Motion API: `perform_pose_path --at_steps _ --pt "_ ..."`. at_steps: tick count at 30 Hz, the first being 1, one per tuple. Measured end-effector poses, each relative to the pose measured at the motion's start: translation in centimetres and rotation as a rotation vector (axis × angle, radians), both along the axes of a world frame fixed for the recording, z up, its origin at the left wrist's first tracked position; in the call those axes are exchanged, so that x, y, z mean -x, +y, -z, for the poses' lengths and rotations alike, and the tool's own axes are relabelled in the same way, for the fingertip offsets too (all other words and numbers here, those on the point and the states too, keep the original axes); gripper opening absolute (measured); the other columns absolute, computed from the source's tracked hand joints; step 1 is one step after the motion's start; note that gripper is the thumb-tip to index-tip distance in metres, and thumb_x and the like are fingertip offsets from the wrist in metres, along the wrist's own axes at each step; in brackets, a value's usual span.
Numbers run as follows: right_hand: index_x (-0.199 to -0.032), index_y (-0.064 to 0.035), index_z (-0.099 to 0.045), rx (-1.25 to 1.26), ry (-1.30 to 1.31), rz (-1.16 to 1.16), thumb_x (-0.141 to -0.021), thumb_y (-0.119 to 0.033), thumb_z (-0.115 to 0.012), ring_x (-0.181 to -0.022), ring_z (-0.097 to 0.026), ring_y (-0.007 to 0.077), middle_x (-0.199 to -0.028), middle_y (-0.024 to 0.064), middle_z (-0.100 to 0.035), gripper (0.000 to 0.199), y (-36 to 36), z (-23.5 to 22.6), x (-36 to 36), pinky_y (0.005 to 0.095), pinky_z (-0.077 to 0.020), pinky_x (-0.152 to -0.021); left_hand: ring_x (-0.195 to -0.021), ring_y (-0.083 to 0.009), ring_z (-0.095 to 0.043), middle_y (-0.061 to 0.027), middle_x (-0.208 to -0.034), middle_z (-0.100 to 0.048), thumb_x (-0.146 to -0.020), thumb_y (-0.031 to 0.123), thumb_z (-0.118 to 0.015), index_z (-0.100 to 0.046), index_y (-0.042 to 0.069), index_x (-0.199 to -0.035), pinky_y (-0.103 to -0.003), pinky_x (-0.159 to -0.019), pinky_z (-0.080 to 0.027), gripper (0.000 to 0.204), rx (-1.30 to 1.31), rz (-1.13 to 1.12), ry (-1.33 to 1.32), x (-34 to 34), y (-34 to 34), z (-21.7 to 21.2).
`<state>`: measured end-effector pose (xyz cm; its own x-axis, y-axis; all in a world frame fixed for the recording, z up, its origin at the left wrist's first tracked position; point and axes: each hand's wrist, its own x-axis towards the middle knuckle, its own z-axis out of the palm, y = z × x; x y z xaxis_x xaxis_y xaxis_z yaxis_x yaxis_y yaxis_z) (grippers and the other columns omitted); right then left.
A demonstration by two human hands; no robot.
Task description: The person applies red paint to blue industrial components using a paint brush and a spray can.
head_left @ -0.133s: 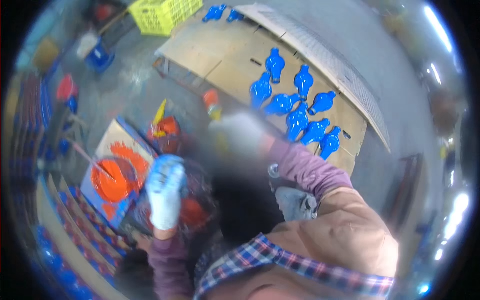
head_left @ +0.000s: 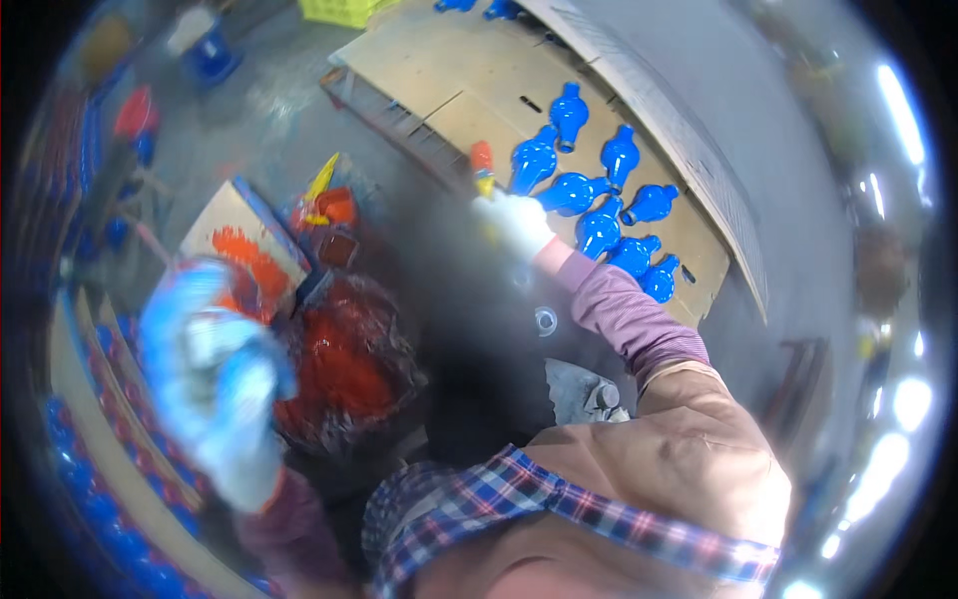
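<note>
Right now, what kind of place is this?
Probably a painting workshop: shiny blue bulb-shaped pieces lie on a big tan panel, and orange-red paint is smeared across a pale board.

"What's ahead on the right?"
"Cardboard, with vases lying on it in a close group and two more at its far end. A crate stands beyond its far left corner."
"And the hands?"
"The right hand is just left of the group, around a small object. The left hand is left of plastic sheeting with paint in it."
"Farther off?"
"A bucket, left of the crate."
</note>
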<state>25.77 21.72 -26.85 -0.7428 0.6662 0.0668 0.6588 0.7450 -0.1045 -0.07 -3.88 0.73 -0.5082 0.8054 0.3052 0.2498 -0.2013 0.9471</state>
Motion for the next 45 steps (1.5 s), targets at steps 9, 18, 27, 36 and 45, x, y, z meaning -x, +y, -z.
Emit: perform_pose_path --at_steps 9,18,27,36,45 --pt "-0.112 -0.0229 -0.061 -0.043 -0.175 -0.003 -0.096 -0.033 -0.059 -0.073 -0.07 0.0346 -0.097 0.0159 -0.066 0.019 2.2 4.6 -3.2 0.0482 -0.0529 -0.059 -0.071 -0.01 -0.054 -0.0017 -0.089 -0.058 -0.098 0.024 -0.066 -0.062 0.005 -0.129 -0.024 -0.063 -0.047 0.036 -0.352 -0.178 0.824 4.3 -7.9 -6.6" --pt "-0.124 -0.0186 -0.066 -0.088 -0.41 -0.054 -0.106 -0.039 -0.048 -0.071 -0.068 0.0378 -0.084 0.0197 -0.07 0.033 8.0 8.1 -4.0 0.0524 -0.0502 -0.062 -0.077 -0.0128 -0.056 -0.0035 -0.093 -0.06 -0.097 0.022 -0.067 -0.063 0.005 -0.128 -0.027 -0.068 -0.047 0.036 -0.148 -0.557 1.089 4.2 -18.9 -9.8" --pt "-0.094 -0.0109 -0.067 -0.21 -0.265 -0.396 -0.102 -0.034 -0.051 -0.073 -0.069 0.0388 -0.082 0.017 -0.07 0.029 11.7 10.2 -3.4 0.0498 -0.0494 -0.058 -0.082 -0.0155 -0.058 -0.0053 -0.096 -0.062 -0.096 0.02 -0.068 -0.064 0.005 -0.128 -0.029 -0.073 -0.048 0.035 0.137 -0.995 1.264 2.5 -30.5 -12.9" --pt "-0.08 -0.0092 -0.066 0.7 0.646 0.469 -0.101 -0.032 -0.066 -0.056 -0.048 0.0091 -0.065 -0.0039 -0.054 0.031 15.7 7.5 0.3 0.03 -0.038 -0.053 -0.088 -0.0183 -0.059 -0.0071 -0.099 -0.063 -0.095 0.018 -0.069 -0.065 0.005 -0.127 -0.032 -0.078 -0.049 0.034 0.397 -1.633 1.31 -1.6 -42.4 -14.6" --pt "-0.095 -0.0113 -0.066 0.829 0.829 0.184 -0.1 -0.029 -0.064 -0.065 -0.059 0.0172 -0.076 0.0011 -0.063 0.019 8.4 0.6 8.6 0.0327 -0.0461 -0.065 -0.094 -0.0211 -0.061 -0.0089 -0.103 -0.065 -0.094 0.016 -0.07 -0.065 0.005 -0.126 -0.034 -0.083 -0.05 0.034 0.481 -1.812 1.202 -0.8 -49.3 -15.6"
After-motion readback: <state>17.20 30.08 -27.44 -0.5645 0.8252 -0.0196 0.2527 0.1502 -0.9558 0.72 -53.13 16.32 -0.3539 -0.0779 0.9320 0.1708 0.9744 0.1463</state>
